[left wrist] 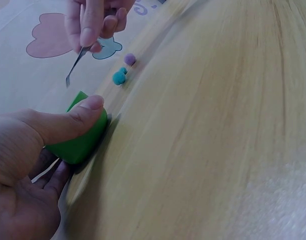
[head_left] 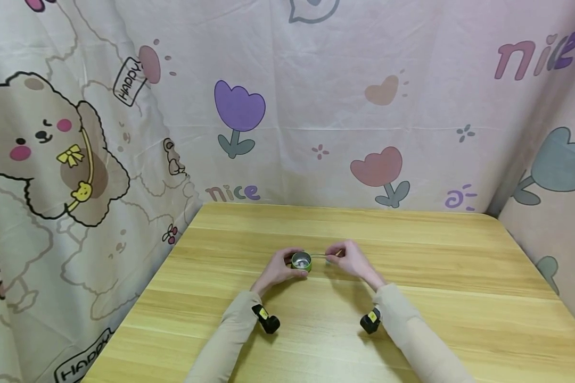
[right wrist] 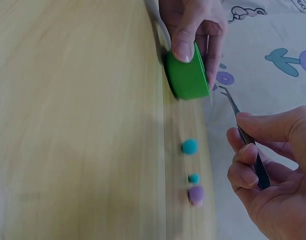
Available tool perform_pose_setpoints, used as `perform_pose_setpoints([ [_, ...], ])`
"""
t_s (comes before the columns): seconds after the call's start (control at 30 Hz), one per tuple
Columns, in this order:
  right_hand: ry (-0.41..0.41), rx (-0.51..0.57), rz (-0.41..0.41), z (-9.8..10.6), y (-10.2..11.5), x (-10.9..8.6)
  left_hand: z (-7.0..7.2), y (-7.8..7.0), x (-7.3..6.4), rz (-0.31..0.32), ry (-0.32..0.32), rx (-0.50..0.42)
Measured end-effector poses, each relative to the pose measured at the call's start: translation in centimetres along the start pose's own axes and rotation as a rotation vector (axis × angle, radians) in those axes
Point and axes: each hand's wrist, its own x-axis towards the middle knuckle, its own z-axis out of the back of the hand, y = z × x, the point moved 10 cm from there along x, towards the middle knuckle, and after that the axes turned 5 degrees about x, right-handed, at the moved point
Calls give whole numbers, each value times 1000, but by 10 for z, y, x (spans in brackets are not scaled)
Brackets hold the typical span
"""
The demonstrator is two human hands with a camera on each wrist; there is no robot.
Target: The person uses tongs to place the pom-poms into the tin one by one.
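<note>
A small round green tin [head_left: 309,266] with a silvery inside stands on the table. My left hand [head_left: 279,269] grips it from the left, thumb along the near side and fingers round the far side. In my right hand [head_left: 348,259] I pinch a pair of dark metal tweezers [right wrist: 247,131] with bent tips. Those tips are slightly apart, hold nothing, and point toward the tin near its rim. Below the right hand lie a teal ball [right wrist: 189,146], a smaller teal ball [right wrist: 193,178] and a purple ball [right wrist: 196,194], right of the tin.
The wooden table [head_left: 441,319] stretches out around both hands. Behind it and at both sides hangs a printed cloth [head_left: 306,106] with flowers and bears. A black wrist camera [head_left: 267,320] sits on the left sleeve, another black camera [head_left: 371,321] on the right.
</note>
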Motion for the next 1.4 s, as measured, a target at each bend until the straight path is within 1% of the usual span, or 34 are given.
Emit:
perform_pose_setpoints([
  [0.07,-10,-6,0,6,-3,-3,0,-1,0,1,-4,6],
  [0.3,-44,-5,-58,28,-22,-16,2,-1,0,10,-16,23],
  [0.53,-84,-62,-52,50,-40,-25,3,-1,1,4,-18,13],
  [0.63,-101,-77,-62,56,-46,-28,3,0,0,5,-19,2],
  [0.8,-109,-89,-107,60,-56,-31,2,0,-1,6,-13,-8],
  [0.93,-100,-97,-117,59,-58,-32,2,-2,-1,7,-14,-1],
  [1.13,-85,-104,-126,57,-57,-32,2,-2,-2,7,-14,15],
  [1.33,-81,-108,-112,55,-55,-31,1,-2,-2,4,-14,4],
  [1.4,-81,-110,-111,55,-55,-31,1,-5,-3,0,-7,-1],
])
